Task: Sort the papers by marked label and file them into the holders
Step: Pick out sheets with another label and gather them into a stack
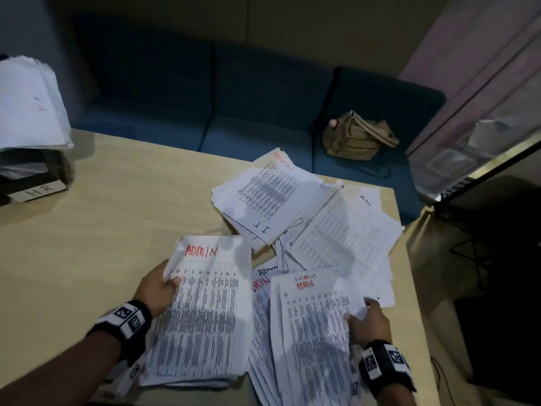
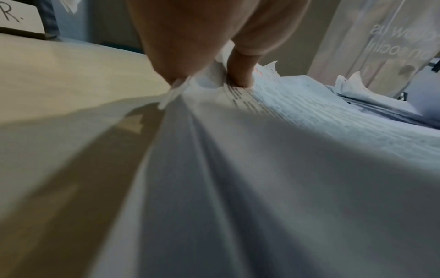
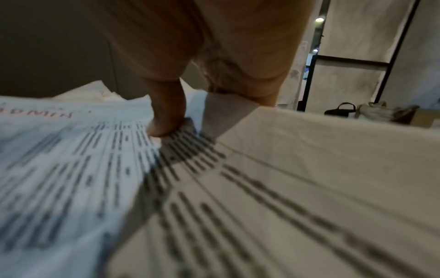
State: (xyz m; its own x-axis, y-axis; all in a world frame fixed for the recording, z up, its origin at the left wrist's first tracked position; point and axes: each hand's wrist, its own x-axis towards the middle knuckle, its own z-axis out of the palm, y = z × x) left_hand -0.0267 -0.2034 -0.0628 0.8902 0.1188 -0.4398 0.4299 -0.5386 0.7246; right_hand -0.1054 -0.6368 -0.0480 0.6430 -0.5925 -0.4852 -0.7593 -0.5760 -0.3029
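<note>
Both hands gripped ADMIN papers on a wooden table beside a blue sofa.

The blue sofa (image 1: 263,112) ran along the far side, a tan bag (image 1: 358,137) sitting on its right seat; the table (image 1: 102,230) lay in front of it. At the table's far left stood a holder labelled HR (image 1: 38,190), already stuffed with sheets. A loose heap of papers (image 1: 307,218) sprawled over the right half — marks reading ADMIN and I.T showed on top. Nearer the person, the left hand (image 1: 159,290) pinched the left edge of a thick ADMIN stack (image 1: 205,312), thumb on top and fingers curled under, lifting that edge off the table. The right hand (image 1: 370,320) pinched the right edge of another ADMIN sheet (image 1: 316,326) — thumb pressed on the print, fingers beneath.
</note>
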